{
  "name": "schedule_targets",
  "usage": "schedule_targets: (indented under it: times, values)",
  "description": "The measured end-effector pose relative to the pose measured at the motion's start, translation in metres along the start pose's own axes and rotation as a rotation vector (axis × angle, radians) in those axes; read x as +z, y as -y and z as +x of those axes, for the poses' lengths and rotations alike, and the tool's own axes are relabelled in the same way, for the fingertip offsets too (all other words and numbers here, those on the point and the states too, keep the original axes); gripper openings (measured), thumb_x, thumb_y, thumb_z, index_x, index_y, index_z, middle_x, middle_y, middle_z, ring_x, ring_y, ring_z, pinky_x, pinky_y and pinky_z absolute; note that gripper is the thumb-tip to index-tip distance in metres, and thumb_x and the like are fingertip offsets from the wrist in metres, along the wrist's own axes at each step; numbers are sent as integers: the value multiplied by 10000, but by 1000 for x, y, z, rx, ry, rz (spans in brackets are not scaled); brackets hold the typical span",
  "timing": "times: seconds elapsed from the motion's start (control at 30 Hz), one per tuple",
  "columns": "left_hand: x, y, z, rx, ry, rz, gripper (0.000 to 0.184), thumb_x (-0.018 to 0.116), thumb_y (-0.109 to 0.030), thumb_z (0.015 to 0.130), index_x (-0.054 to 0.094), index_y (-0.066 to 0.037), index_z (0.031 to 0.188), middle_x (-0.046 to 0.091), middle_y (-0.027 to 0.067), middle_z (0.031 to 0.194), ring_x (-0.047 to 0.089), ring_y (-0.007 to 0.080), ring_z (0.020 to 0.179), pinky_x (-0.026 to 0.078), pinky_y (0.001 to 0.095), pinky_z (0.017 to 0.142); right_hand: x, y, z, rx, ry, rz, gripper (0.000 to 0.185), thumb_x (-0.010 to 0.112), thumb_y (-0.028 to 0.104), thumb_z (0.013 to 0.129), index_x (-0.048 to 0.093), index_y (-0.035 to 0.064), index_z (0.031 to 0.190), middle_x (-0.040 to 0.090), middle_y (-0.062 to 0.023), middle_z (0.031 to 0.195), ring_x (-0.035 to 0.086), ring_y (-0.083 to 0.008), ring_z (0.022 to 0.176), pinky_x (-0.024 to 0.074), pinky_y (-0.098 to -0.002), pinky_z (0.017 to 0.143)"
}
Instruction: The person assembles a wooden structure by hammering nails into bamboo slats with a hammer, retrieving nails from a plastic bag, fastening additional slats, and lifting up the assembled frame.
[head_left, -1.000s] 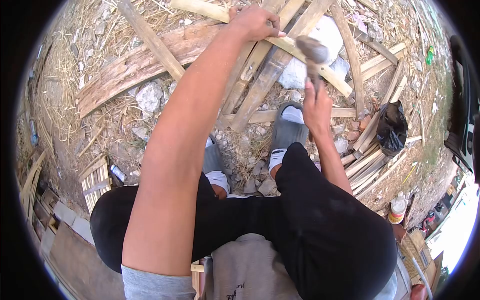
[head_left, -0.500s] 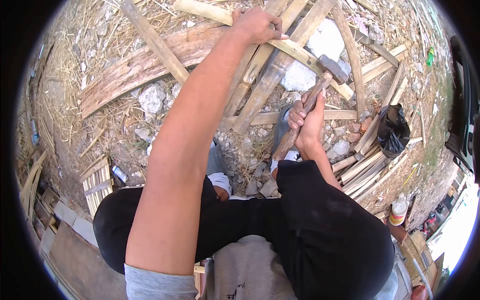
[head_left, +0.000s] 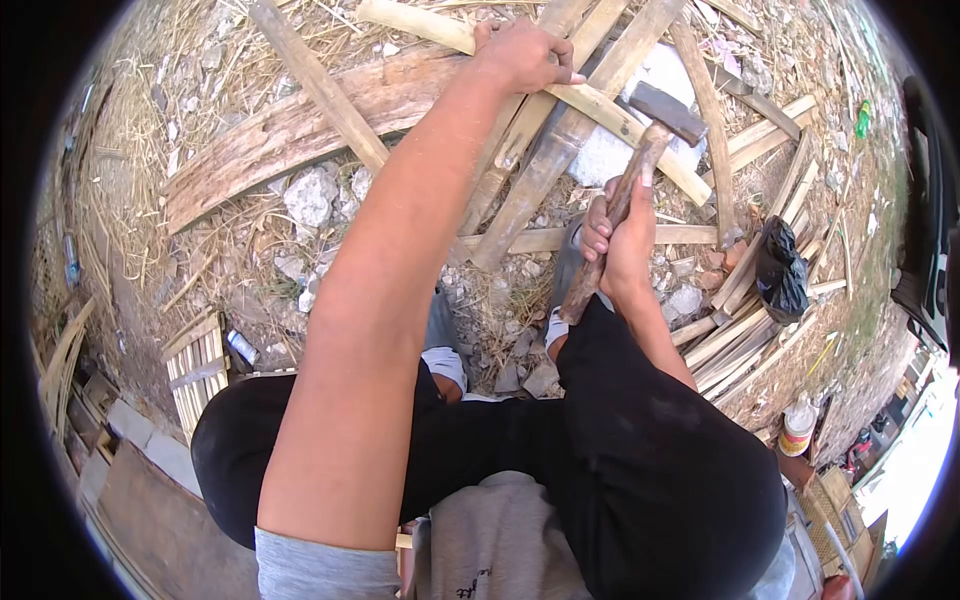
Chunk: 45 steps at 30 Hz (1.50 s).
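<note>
At the top centre, my left hand [head_left: 525, 55] is closed round a long pale wooden strip [head_left: 600, 110], which slants down to the right across several other slats. My right hand [head_left: 622, 235] grips the rough wooden handle of a hammer [head_left: 640, 170]. The hammer's dark metal head [head_left: 668, 113] is over the strip, right of my left hand; whether it touches the wood I cannot tell. Beneath the strip and the hammer head lies a whitish stone block [head_left: 605, 155].
A weathered plank [head_left: 300, 125] lies at the upper left beside a white rock [head_left: 311, 197]. To the right are a black plastic bag [head_left: 781, 268], a pile of wood strips [head_left: 735, 345] and a labelled bottle [head_left: 797, 425]. A bundle of slats [head_left: 195, 370] is at the lower left.
The hammer has gone from a blurred, more upright pose to a tilted one, its head lower and further right. My right hand's grip shows more fully. My left hand keeps its hold on the strip.
</note>
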<state>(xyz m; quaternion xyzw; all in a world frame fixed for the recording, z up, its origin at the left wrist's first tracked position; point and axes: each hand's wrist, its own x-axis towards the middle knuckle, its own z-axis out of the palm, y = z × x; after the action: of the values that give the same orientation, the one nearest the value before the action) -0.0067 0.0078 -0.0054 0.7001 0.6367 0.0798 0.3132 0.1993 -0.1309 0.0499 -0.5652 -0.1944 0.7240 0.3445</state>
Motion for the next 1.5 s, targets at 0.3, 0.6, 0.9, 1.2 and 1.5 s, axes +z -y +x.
schedule_targets:
  times: [0.3, 0.6, 0.9, 1.2, 1.5]
  values:
    - [-1, 7, 1, 39, -43, -147, 329, 751, -429, 785, 746, -117, 890, 705, 178, 904, 671, 340, 903, 518, 435, 811, -40, 29, 13, -847, 26, -199, 478, 482, 481, 1018, 494, 29, 867, 476, -78, 565, 494, -162, 480, 413, -301, 445]
    - [-4, -3, -2, 12, -74, -10, 388, 734, -513, 769, 753, -138, 871, 710, 153, 927, 671, 335, 904, 522, 449, 827, -6, 85, -25, -723, -159, -749, 516, 391, 527, 1035, 460, 67, 812, 433, 11, 583, 446, -98, 479, 361, -255, 432]
    - [4, -1, -2, -19, -40, 24, 442, 665, -657, 788, 732, -255, 960, 653, 143, 1090, 576, 294, 1140, 230, 579, 1032, -50, 29, 11, -613, -182, -1254, 335, 566, 312, 994, 537, -20, 1027, 578, -249, 641, 576, -463, 581, 441, -479, 540]
    - [13, 4, 2, -33, -40, 49, 436, 673, -644, 794, 728, -227, 910, 634, 109, 869, 593, 287, 1066, 243, 570, 1021, -57, 15, 21, -737, -119, -1146, 293, 520, 277, 1015, 531, -13, 1063, 578, -236, 641, 577, -461, 589, 451, -484, 562]
    - [-1, -7, 2, -86, 96, 66, 496, 699, -660, 762, 733, -311, 1112, 583, 154, 1258, 461, 317, 1303, 186, 567, 1105, -104, 45, -51, -623, -492, -1216, 405, 462, 366, 1041, 581, -19, 1081, 591, -152, 683, 575, -273, 624, 440, -431, 599]
